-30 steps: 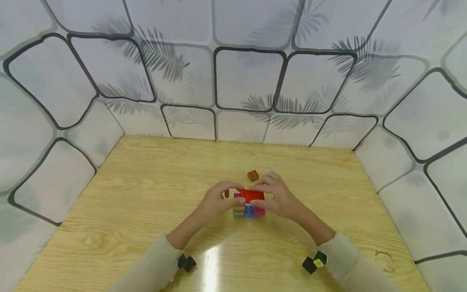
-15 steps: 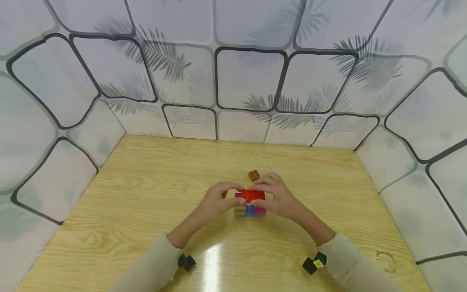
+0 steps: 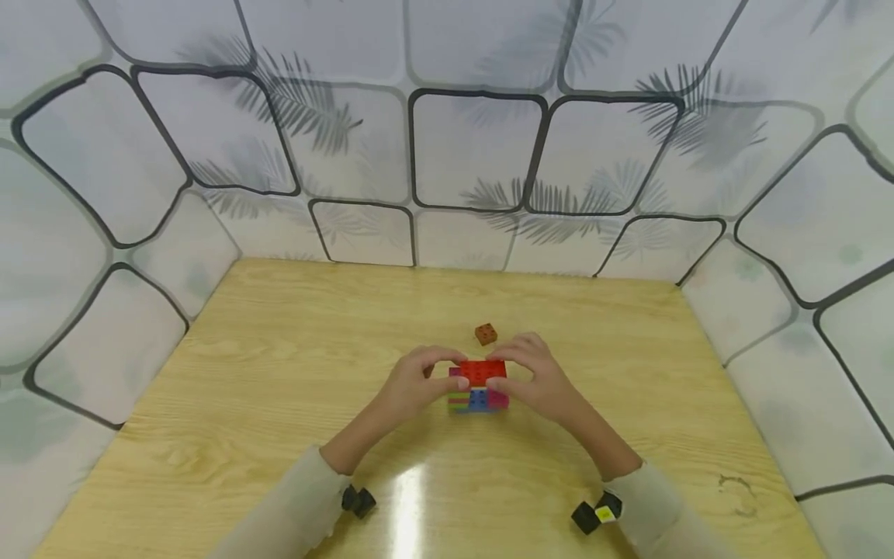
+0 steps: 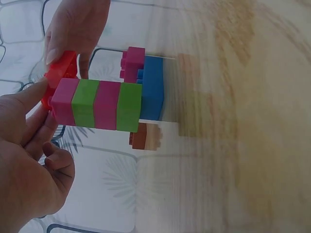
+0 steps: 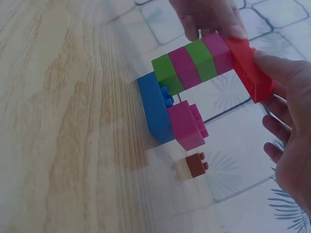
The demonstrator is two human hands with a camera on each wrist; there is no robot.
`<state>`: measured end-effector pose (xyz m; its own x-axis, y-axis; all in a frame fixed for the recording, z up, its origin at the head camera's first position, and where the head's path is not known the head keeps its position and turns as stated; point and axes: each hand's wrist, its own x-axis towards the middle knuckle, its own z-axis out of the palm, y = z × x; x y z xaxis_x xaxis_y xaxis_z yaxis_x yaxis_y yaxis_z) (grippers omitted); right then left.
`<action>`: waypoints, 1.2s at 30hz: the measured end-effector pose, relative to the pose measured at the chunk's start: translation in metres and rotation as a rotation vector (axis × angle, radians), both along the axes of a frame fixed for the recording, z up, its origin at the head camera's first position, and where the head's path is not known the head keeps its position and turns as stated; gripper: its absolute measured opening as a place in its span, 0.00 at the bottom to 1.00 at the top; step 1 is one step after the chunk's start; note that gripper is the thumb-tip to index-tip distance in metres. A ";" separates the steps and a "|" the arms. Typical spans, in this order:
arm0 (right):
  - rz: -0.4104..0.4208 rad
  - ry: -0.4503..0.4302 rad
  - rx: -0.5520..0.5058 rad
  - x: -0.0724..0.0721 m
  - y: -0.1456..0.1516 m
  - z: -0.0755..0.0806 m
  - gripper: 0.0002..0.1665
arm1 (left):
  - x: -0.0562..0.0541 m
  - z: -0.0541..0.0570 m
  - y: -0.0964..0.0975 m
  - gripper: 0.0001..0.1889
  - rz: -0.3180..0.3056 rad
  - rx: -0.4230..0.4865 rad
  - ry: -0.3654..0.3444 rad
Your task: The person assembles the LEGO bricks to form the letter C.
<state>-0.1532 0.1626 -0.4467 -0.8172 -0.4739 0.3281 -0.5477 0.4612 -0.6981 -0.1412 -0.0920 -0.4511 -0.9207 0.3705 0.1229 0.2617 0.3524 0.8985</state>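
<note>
A long red toy brick (image 3: pixel 482 371) lies across the top of a small brick build, its far end jutting past the column. In the left wrist view the column of pink and green bricks (image 4: pixel 96 104) rises from one end of a blue base brick (image 4: pixel 153 90). Beside it, a pink brick (image 5: pixel 186 125) is on the base's other end. My left hand (image 3: pixel 408 386) pinches the red brick's left end between thumb and fingers, over the column. My right hand (image 3: pixel 541 382) pinches the overhanging right part, thumb on the near side, fingers behind.
A small orange-brown brick (image 3: pixel 486 334) with studs up lies apart, behind the build. The wood-grain tabletop (image 3: pixel 293 334) meets patterned fabric walls (image 3: pixel 482 155) at the back and sides. Black cube-shaped devices (image 3: pixel 596 514) sit at the sleeve cuffs.
My right hand has shifted slightly right along the red brick, uncovering more of its studs. The left hand and the build have hardly moved.
</note>
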 end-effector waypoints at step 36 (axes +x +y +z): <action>0.021 0.106 0.005 -0.002 0.000 0.006 0.18 | -0.001 0.002 0.006 0.23 -0.038 -0.040 0.050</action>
<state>-0.1552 0.1622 -0.4408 -0.7676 -0.4927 0.4099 -0.6283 0.4521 -0.6331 -0.1419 -0.0857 -0.4493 -0.8989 0.4106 0.1527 0.3196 0.3762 0.8697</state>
